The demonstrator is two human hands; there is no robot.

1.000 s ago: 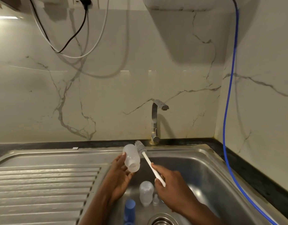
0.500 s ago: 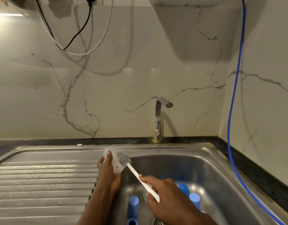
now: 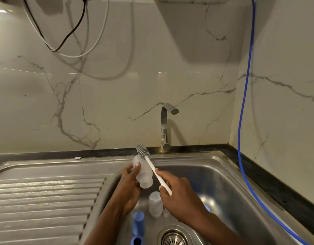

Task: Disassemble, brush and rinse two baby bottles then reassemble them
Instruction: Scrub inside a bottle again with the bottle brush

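Left hand (image 3: 129, 188): fingers and thumb curl round a translucent bottle body (image 3: 143, 174), held above the left side of the basin, centre frame. Its open neck points down and to the right, its base up toward the tap.

Right hand (image 3: 179, 195): thumb and fingers pinch the white handle of the bottle brush (image 3: 143, 151). The handle lies against the held bottle's outer wall. The grey bristle head stands clear of the bottle, just past its base, not inside it.

Progress, as judged:
- Disassembly appears done. The held bottle carries no collar or teat, and a second bottle body (image 3: 155, 206) lies bare on the basin floor below the hands.
- Brushing is the step in hand.
- Rinsing and reassembly are outstanding. No water shows at the tap (image 3: 166, 128).

Loose parts: a blue cap (image 3: 138, 221) lies lower centre, left of the second bottle. A small clear piece (image 3: 166, 213) sits beside that bottle, possibly a teat; it is too small to confirm. Another blue piece (image 3: 207, 208) is partly hidden behind the right wrist.

Surroundings: steel sink (image 3: 223, 183), drain strainer (image 3: 173, 237) at the bottom edge, ribbed drainboard (image 3: 46, 200) lower left. A blue hose (image 3: 241, 121) runs down the right wall, and cables (image 3: 69, 32) hang upper left.

Obstructions: the loose parts lie near the drain and under the working hands.
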